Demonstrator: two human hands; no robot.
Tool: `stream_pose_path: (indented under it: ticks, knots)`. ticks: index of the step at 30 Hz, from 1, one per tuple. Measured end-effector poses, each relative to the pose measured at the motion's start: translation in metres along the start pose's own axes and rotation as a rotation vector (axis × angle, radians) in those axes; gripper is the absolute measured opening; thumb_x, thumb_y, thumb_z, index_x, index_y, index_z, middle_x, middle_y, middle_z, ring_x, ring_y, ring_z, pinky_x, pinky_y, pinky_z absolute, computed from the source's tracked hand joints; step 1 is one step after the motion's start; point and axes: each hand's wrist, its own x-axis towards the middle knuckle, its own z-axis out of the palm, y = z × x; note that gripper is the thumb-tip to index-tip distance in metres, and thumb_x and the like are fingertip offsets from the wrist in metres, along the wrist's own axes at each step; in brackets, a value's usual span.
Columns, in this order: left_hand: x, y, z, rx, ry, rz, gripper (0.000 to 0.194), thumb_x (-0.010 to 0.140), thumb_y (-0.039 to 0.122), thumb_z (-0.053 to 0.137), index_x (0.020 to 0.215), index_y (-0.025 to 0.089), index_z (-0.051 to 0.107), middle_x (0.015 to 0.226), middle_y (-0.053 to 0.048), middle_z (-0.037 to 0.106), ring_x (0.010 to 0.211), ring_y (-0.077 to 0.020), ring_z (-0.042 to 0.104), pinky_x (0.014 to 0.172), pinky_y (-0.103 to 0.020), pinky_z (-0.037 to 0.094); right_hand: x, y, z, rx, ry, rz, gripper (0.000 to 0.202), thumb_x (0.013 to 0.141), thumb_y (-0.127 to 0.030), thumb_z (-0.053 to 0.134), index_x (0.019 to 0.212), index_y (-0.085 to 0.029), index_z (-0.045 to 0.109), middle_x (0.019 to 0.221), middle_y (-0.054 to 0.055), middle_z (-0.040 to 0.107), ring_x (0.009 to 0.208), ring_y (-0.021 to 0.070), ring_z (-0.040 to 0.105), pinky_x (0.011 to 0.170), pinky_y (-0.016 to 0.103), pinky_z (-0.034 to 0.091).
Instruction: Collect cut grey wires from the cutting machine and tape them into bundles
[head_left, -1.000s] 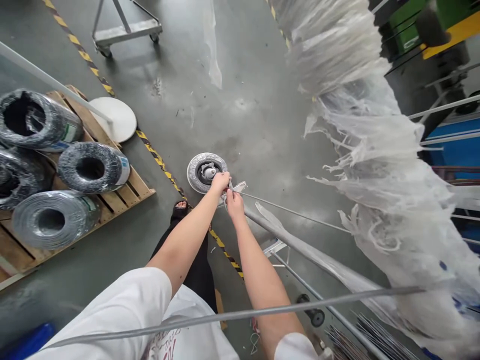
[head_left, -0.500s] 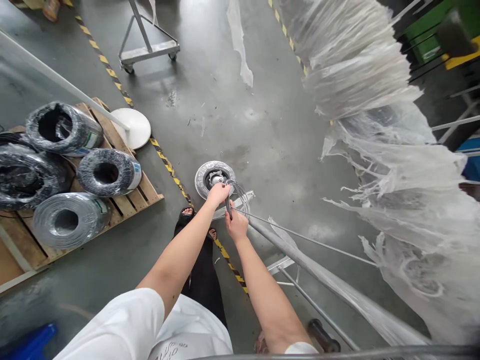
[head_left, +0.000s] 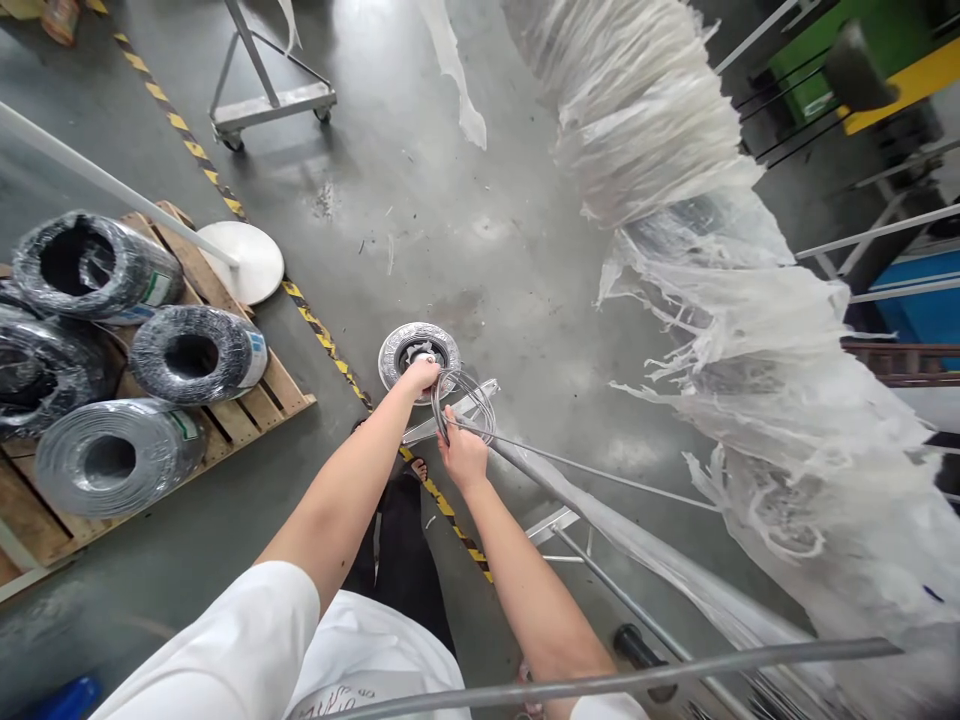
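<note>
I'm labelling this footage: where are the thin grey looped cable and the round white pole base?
Thin grey looped cable [head_left: 436, 404]: head view, loops' left side.
Round white pole base [head_left: 253, 277]: head view, flat upper face.

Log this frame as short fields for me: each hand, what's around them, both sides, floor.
Left hand: at upper left of looped grey strand; grip unclear
Right hand: holding the strand's lower part
Just beyond: round roll
Picture left: wrapped rolls on wooden pallet
Picture right: ragged translucent sheeting
Floor: yellow-and-black tape
</note>
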Motion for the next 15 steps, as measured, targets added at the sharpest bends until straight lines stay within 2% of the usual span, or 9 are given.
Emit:
stream_pose_path:
  ticks: [3, 9, 12, 15]
  knots:
    - [-0.008, -0.012, -0.004, -0.108, -0.078, -0.014, 0.032, 0.094, 0.044, 0.053, 0.096, 0.013, 0.062, 0.084, -0.002, 0.066, 0.069, -0.0106, 0.061, 0.065, -0.028, 0.054, -0.001, -0.005, 0.008, -0.003, -0.019, 0.030, 0.061, 0.101, -0.044, 0.035, 0.153, -0.013, 0.029, 0.072, 0.008, 0.068, 0.064, 0.0190, 0.062, 0.061, 0.026, 0.038]
    - [-0.018, -0.031, -0.002, -0.226, -0.131, 0.057, 0.040, 0.094, 0.046, 0.043, 0.079, 0.013, 0.061, 0.070, -0.007, 0.065, 0.060, -0.0128, 0.061, 0.057, -0.026, 0.052, 0.013, -0.014, 0.031, 0.040, -0.098, 0.064, 0.065, 0.100, -0.044, 0.036, 0.154, -0.011, 0.023, 0.075, 0.011, 0.070, 0.063, 0.0206, 0.063, 0.062, 0.028, 0.043]
    - [-0.016, -0.034, -0.005, -0.185, -0.103, 0.095, 0.032, 0.089, 0.043, 0.055, 0.079, 0.013, 0.061, 0.068, -0.005, 0.063, 0.060, -0.0127, 0.060, 0.057, -0.026, 0.051, 0.025, -0.020, 0.041, 0.051, -0.146, 0.056, 0.064, 0.100, -0.042, 0.036, 0.155, -0.013, 0.023, 0.075, 0.011, 0.070, 0.062, 0.0209, 0.063, 0.063, 0.029, 0.044]
    - [-0.011, -0.031, -0.014, -0.107, -0.016, 0.164, 0.025, 0.086, 0.038, 0.063, 0.079, 0.014, 0.059, 0.066, 0.002, 0.059, 0.057, -0.0093, 0.054, 0.058, -0.025, 0.047, 0.035, -0.031, 0.049, 0.076, -0.155, -0.007, 0.057, 0.100, -0.037, 0.034, 0.153, -0.016, 0.028, 0.081, 0.012, 0.070, 0.070, 0.0225, 0.065, 0.068, 0.031, 0.046]
